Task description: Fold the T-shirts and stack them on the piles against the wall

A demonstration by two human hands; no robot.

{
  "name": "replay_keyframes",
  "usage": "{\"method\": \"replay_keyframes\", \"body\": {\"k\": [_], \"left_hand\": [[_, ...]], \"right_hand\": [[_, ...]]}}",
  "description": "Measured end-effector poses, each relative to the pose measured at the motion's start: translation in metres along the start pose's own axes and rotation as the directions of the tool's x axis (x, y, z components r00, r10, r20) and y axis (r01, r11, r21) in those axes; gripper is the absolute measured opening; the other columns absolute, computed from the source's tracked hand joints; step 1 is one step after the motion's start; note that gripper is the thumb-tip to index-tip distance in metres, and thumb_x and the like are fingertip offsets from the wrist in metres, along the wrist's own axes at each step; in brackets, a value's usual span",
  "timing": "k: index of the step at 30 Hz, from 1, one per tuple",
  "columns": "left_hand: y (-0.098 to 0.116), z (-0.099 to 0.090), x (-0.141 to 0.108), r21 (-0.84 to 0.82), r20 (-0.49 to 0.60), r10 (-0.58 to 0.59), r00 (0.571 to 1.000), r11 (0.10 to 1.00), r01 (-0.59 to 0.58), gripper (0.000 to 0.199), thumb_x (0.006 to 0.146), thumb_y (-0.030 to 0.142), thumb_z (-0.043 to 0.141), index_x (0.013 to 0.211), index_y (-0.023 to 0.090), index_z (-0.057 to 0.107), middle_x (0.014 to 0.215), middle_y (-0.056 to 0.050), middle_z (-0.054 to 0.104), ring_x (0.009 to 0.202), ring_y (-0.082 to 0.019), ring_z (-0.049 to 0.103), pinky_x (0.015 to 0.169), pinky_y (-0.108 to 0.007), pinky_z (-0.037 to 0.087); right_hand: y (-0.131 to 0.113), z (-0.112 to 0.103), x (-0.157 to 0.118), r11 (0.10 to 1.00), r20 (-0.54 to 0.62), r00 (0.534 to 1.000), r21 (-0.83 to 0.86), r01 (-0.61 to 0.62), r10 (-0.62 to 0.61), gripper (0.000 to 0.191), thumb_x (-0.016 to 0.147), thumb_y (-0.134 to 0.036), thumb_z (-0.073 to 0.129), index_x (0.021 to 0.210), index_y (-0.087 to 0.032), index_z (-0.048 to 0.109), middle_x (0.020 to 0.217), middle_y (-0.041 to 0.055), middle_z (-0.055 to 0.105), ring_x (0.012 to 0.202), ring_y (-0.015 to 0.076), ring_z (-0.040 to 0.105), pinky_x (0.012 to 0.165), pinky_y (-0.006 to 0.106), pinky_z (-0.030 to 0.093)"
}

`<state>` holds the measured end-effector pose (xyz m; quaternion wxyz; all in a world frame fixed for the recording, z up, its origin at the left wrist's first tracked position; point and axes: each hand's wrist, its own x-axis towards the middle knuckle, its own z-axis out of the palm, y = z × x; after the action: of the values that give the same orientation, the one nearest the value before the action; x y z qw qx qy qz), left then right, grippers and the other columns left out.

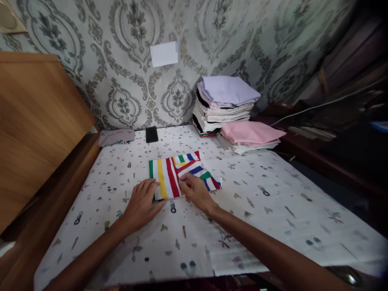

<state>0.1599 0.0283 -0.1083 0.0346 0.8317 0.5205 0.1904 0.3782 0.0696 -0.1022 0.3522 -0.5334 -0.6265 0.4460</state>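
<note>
A striped garment [163,173] in red, yellow, green, blue and white lies partly folded on the patterned white sheet [236,226]. My left hand [141,207] rests at its lower left corner, fingertips on the cloth and thumb apart on the sheet. Near the middle of the garment's front edge, my right hand [196,193] has its fingers pinched on the fabric. To the right of that hand, the cloth spreads in angled folds. The exact bit of fabric between the right fingertips is hidden.
Behind on the right stands a tall stack of folded clothes [224,107], with a lower pile topped by a pink cloth [251,132] before it. At the back left are a black phone-like object [152,134] and a folded greyish cloth [115,137]. Wooden furniture [39,129] borders the left.
</note>
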Motion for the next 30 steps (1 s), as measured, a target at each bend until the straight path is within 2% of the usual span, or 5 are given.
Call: {"method": "replay_keyframes", "body": {"k": [5,9,14,20,30], "left_hand": [[-0.027,0.005,0.047,-0.051,-0.07,-0.036,0.997,0.998,0.033,0.037,0.1,0.034,0.035,0.127,0.016,0.053,0.132,-0.015,0.06,0.127,-0.026,0.053,0.107,-0.046,0.042],[-0.05,0.031,0.076,0.016,0.058,-0.118,0.991,0.993,0.117,0.046,0.099,0.032,0.032,0.139,0.014,0.046,0.15,-0.019,0.047,0.143,-0.028,0.038,0.115,-0.053,0.031],[-0.082,0.042,0.084,0.004,0.105,-0.181,0.978,0.983,0.182,0.05,0.099,0.037,0.033,0.14,0.013,0.046,0.151,-0.019,0.045,0.144,-0.028,0.037,0.116,-0.053,0.027],[-0.116,0.025,0.116,-0.101,0.056,-0.157,0.986,0.982,0.162,0.021,0.086,0.026,0.05,0.099,0.018,0.065,0.097,-0.008,0.069,0.094,-0.022,0.061,0.089,-0.037,0.048],[-0.101,0.008,0.125,-0.165,0.029,-0.024,0.999,0.986,0.029,0.007,0.075,0.015,0.057,0.073,0.021,0.055,0.085,-0.003,0.063,0.093,-0.023,0.053,0.089,-0.038,0.041]], "right_hand": [[-0.017,0.03,0.024,0.768,0.088,0.895,-0.482,0.422,-0.437,0.03,0.093,-0.014,0.042,0.114,-0.014,0.063,0.111,0.0134,0.07,0.103,0.0231,0.065,0.089,0.037,0.051],[-0.007,0.052,0.052,0.602,0.205,0.902,-0.685,0.41,-0.38,0.047,0.094,-0.02,0.045,0.138,-0.005,0.051,0.149,0.0226,0.047,0.142,0.0306,0.038,0.117,0.049,0.027],[0.014,0.052,0.063,0.6,0.246,0.921,-0.702,0.384,-0.301,0.058,0.099,-0.037,0.038,0.147,-0.004,0.043,0.155,0.0209,0.037,0.148,0.0296,0.027,0.121,0.05,0.017],[0.011,0.049,0.059,0.607,0.218,0.94,-0.719,0.337,-0.264,0.061,0.099,-0.043,0.039,0.149,-0.007,0.041,0.159,0.0194,0.03,0.151,0.0298,0.016,0.122,0.05,0.014],[0.004,0.047,0.058,0.611,0.215,0.949,-0.727,0.314,-0.232,0.062,0.098,-0.043,0.042,0.149,-0.008,0.041,0.159,0.0211,0.03,0.151,0.0328,0.016,0.121,0.053,0.014]]}}
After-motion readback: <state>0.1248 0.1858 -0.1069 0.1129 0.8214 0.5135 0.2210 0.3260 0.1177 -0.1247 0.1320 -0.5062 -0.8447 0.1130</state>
